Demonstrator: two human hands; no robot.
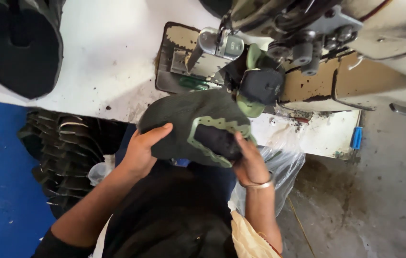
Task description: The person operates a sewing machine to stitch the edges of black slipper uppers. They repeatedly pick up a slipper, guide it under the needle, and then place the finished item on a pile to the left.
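- Stack [64,157] of dark cut pieces lies well to the left of the left hand, below the table edge, untouched.
- Left hand [143,150] clasps the shoe upper [191,126] at its near-left edge: thumb lying on top, the other digits tucked underneath and out of sight.
- Upper sits between the two hands, dark green with a pale green trim [212,125] framing a black patch. Its long axis runs from the left hand up and to the right, toward the sewing machine.
- Right hand [248,160] pinches the upper at the near-right corner of the trim, fingers pressed on the black patch, a bangle at the wrist. It is the nearer of the two hands to the machine head.
- Far tip of the upper, up and away from both grips, meets the machine's presser area [259,88]; whether it lies under the foot I cannot tell, as dark parts hide the spot.
- Machine [356,43] stands beyond and to the right of the right hand.
- Clear plastic bag [282,165] hangs just beside the right wrist.
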